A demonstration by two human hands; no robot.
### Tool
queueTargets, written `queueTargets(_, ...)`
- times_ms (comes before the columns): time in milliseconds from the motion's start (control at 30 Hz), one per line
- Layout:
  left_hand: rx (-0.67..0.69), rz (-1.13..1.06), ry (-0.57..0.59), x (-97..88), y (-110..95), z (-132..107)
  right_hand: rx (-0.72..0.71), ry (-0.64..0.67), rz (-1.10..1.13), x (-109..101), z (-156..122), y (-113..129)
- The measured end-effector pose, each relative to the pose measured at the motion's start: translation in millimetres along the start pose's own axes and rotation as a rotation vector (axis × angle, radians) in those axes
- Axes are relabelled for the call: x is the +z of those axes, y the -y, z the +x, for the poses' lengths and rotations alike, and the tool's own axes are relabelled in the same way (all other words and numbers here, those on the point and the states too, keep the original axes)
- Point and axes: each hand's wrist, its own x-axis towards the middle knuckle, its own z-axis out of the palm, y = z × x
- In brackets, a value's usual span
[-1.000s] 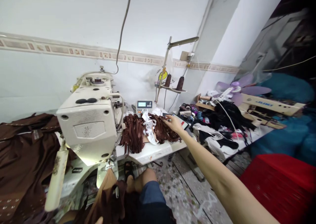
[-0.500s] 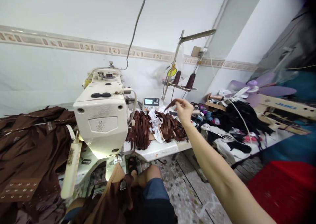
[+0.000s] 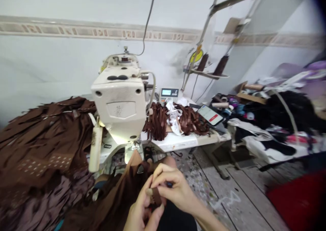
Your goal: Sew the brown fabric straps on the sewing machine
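Low in the view, over my lap, my left hand (image 3: 141,210) and my right hand (image 3: 175,190) both pinch a short brown fabric strap (image 3: 156,196). Its ends are partly hidden by my fingers. Just left of my hands, a brown garment (image 3: 114,198) drapes over my lap. Beyond them stands a white industrial sewing machine head (image 3: 119,105). On the white table to its right lie two heaps of brown straps (image 3: 156,121) (image 3: 191,120), with white trim (image 3: 174,118) between them. Both heaps are out of reach of my fingers.
A large heap of brown cloth (image 3: 43,139) lies left of the machine. A smartphone (image 3: 210,114) rests beyond the straps, near a control box (image 3: 168,95) and thread cones (image 3: 221,65). Dark and white clothes (image 3: 275,122) fill the right-hand table. A red crate (image 3: 297,200) sits at lower right.
My right hand has come back from the table to my lap with a brown strap, and my left hand now holds it too. The view has tilted and shifted.
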Motion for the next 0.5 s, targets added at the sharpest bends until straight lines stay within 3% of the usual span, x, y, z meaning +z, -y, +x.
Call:
queueTargets(133, -0.152, -0.097, 0.044, -16.0, -8.7, -13.5, 0.161, -0.094, 0.139, 11.7, -6.2, -20.6)
queueTargets(267, -0.107, 0.008, -0.009, -29.7, -13.8, -20.5, 0.321, -0.249, 0.29, 20.9, 0.9, -29.1)
queueTargets(367, -0.103, 0.039, -0.053, -30.5, -5.7, -30.3, 0.36, -0.3, 0.33, 18.6, 14.4, -27.7)
queueTargets(500, -0.043, 0.146, -0.014, -35.5, 15.1, -47.2, 0.356, -0.328, 0.303, -0.3, 33.1, -26.4)
